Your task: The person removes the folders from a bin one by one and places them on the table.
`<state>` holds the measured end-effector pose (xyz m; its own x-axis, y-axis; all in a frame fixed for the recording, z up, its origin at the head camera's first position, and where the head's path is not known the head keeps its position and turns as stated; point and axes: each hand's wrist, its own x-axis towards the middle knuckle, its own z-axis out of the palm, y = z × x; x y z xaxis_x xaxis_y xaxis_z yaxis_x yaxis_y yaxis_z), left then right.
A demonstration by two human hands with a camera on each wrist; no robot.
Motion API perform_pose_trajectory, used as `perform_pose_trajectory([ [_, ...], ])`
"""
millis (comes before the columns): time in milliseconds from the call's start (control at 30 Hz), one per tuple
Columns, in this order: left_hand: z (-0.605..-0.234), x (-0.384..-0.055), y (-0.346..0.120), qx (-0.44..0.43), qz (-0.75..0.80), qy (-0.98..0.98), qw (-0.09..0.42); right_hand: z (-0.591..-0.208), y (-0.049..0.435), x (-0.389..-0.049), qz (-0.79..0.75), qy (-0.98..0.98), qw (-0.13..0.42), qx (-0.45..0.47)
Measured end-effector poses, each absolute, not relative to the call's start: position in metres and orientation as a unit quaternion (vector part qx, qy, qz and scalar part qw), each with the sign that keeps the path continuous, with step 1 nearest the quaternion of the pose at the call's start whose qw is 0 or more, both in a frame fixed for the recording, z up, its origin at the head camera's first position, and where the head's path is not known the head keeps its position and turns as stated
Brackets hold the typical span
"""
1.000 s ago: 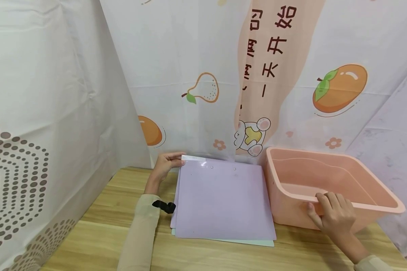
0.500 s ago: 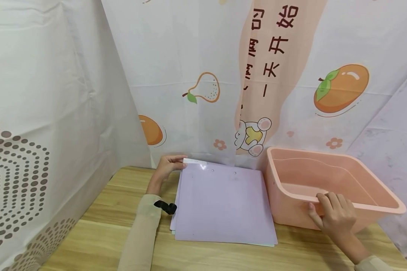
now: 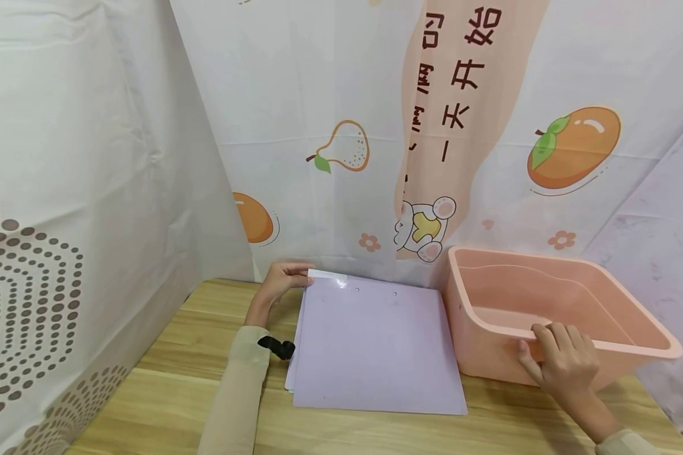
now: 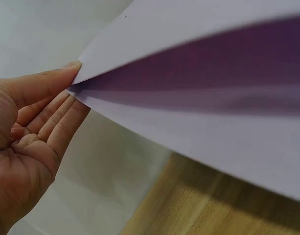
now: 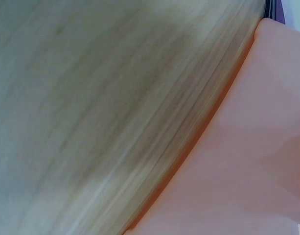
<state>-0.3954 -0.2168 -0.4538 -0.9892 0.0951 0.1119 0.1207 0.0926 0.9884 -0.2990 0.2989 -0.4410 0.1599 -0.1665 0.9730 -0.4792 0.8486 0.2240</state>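
A flat lilac file folder [image 3: 378, 354], with a pale label strip at its upper left, lies over other folders on the wooden table. My left hand [image 3: 283, 282] pinches its far left corner. In the left wrist view the thumb [image 4: 66, 73] presses on the upper cover, with the fingers beneath; a dark purple gap [image 4: 213, 63] opens between two lilac layers. A pink plastic basin [image 3: 484, 354] stands to the right of the folders. My right hand [image 3: 566, 360] grips its near rim, fingers over the edge and thumb outside.
Lower folder edges [image 3: 289, 383] peek out at the left of the stack. A printed fabric backdrop [image 3: 319, 208] rises right behind the table [image 3: 165, 379], and a dotted sheet [image 3: 91, 189] hangs at the left.
The lilac folder has come down slightly toward me, its near edge now covering the mint-green one below. My left hand moved down a little with it. The right hand stays on the basin.
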Motion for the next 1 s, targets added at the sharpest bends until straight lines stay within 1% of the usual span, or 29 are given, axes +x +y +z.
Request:
perform_pose_trajectory([
  [200, -0.457, -0.397, -0.219, -0.092, -0.665, -0.741, 0.003, -0.443, 0.301, -0.300, 0.108, -0.640, 0.717, 0.253],
  [367, -0.458, -0.397, -0.220, -0.098, -0.663, -0.742, 0.007, -0.444, 0.301, -0.300, 0.107, -0.641, 0.718, 0.250],
  [767, -0.459, -0.397, -0.220, -0.104, -0.663, -0.741, 0.010, -0.430, 0.289, -0.292, 0.109, -0.637, 0.720, 0.252],
  [1000, -0.461, -0.397, -0.219, -0.110, -0.661, -0.742, 0.012, -0.429, 0.289, -0.291, 0.109, -0.639, 0.718, 0.253],
])
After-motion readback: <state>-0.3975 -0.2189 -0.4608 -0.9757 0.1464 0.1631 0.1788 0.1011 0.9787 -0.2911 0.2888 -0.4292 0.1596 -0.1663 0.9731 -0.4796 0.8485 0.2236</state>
